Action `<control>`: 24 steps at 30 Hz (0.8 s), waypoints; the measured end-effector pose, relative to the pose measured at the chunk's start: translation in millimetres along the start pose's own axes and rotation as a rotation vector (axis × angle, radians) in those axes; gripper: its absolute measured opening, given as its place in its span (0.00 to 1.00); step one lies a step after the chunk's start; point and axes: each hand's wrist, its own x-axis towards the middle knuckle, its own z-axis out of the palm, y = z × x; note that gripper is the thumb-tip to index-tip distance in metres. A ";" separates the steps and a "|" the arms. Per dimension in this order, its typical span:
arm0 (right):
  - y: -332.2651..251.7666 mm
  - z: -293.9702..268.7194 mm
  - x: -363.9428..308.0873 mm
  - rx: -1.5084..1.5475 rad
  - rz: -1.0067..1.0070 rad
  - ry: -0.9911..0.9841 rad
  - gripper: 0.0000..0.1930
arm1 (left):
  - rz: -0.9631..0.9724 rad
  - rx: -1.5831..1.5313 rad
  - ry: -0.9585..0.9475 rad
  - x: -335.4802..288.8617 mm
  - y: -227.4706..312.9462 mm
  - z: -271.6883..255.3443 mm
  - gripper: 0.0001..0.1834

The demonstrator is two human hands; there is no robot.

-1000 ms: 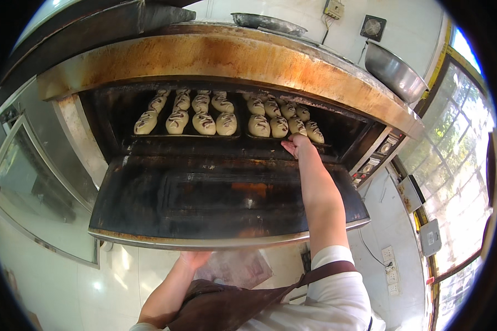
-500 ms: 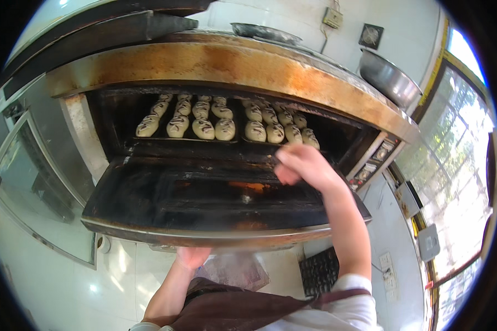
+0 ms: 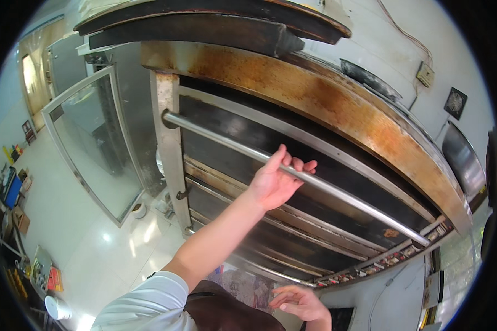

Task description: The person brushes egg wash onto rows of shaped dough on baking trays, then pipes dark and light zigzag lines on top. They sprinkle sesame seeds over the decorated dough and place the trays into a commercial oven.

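My left hand is closed around the long metal handle bar of the oven door, its thumb pointing up along the bar. The dark door is raised against the front of the oven, with a dark gap along its upper edge; I cannot tell if it is fully closed. No rolls show, as the door hides the oven chamber. Low by the apron, my right hand hangs with its fingers loosely apart and nothing in it.
Dark trays are stacked on the oven top, with a round pan and a steel bowl farther right. More door bars run below. On the left a glass-paned door stands open above the tiled floor, near a white bucket.
The oven door has swung up from lying open, covering the rolls. My left hand has risen with its handle, while my right hand has dropped away from the oven mouth. The view has shifted left.
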 end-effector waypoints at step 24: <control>31.1 535.0 469.7 0.272 0.120 -0.614 0.32 | 0.315 2.483 1.137 -586.5 437.7 -144.0 0.12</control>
